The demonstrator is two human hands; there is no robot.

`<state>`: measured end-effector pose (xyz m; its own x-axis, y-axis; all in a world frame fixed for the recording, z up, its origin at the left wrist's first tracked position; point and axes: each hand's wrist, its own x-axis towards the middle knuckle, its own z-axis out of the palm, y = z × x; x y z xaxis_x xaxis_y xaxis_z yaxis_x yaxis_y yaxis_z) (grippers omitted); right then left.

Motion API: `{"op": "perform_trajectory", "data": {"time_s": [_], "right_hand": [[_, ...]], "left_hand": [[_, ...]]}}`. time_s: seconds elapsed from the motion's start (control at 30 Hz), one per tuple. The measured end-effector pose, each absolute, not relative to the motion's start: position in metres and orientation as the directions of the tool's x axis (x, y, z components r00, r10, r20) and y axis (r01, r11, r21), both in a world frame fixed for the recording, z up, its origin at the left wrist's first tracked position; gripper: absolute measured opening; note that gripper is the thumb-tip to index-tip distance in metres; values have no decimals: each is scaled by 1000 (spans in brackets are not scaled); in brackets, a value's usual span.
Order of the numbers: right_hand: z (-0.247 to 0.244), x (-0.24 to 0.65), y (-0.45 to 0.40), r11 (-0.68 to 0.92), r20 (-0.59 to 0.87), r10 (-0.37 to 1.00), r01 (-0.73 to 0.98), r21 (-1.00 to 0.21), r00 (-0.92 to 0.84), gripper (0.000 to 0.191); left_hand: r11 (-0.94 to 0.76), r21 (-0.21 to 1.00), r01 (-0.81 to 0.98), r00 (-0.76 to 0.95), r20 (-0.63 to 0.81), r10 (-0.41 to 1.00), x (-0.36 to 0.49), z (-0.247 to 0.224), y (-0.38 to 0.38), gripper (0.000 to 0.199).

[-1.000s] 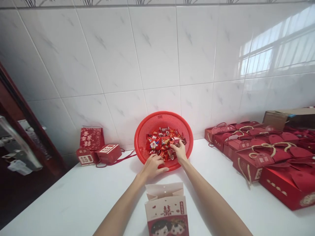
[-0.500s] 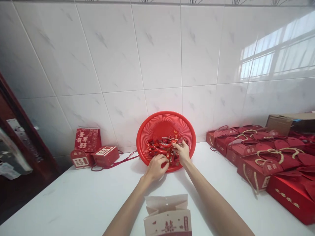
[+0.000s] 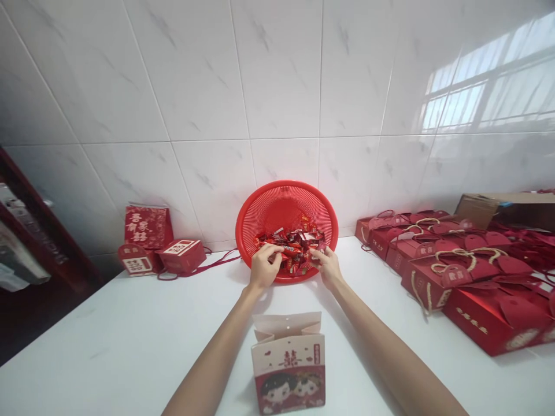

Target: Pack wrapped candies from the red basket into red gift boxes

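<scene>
Sweets lie heaped in the basket.
Your left hand curls with thumb and fingers apart, your right hand bends its fingertips among the sweets; I can't tell whether either grips one. Expect them light, firm and slippery (that shine hints at it), so pinch each across its middle.

On the right, red boxes sit near a cardboard carton; far left, possibly a dark door frame
</scene>
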<state>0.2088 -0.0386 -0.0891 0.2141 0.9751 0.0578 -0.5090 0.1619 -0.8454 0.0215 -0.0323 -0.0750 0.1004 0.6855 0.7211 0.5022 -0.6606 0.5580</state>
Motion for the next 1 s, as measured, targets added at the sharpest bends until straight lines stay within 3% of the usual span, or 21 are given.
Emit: {"op": "perform_trajectory", "data": {"time_s": [0.17, 0.27, 0.4, 0.53, 0.63, 0.73, 0.83, 1.0], "right_hand": [[-104, 209, -64, -58, -9, 995, -521, -851, -96, 34], [-113, 211, -72, -155, -24, 966, -501, -851, -257, 33], [-116, 209, -77, -142, -9, 966, -506, -851, -257, 34], [-116, 206, -80, -95, 24, 977, -539, -837, -210, 34], [-116, 206, -82, -77, 34, 981, -549, -832, -189, 31], [-117, 208, -83, -89, 22, 980, -533, -841, -199, 31], [-120, 210, -80, -101, 5, 979, -508, -856, -203, 32], [-125, 210, -75, -100, 1, 981, -517, -850, -192, 29]], "left_hand": [[-642, 582, 498, 221, 631, 744, 25, -77, -41, 19], [-566, 674, 475, 252, 512, 821, 25, -75, -43, 18], [-360, 883, 301, 244, 294, 924, 21, -66, -44, 13], [-260, 956, 135, 254, 220, 942, 10, -46, -45, 26], [-304, 951, 58, 121, 295, 948, -4, -30, -42, 30], [-381, 924, -24, -185, 370, 910, -25, -18, -37, 28], [-413, 908, -63, -444, 346, 827, -51, -14, -33, 24], [-434, 899, -59, -552, 332, 764, -69, -16, -33, 17]]}}
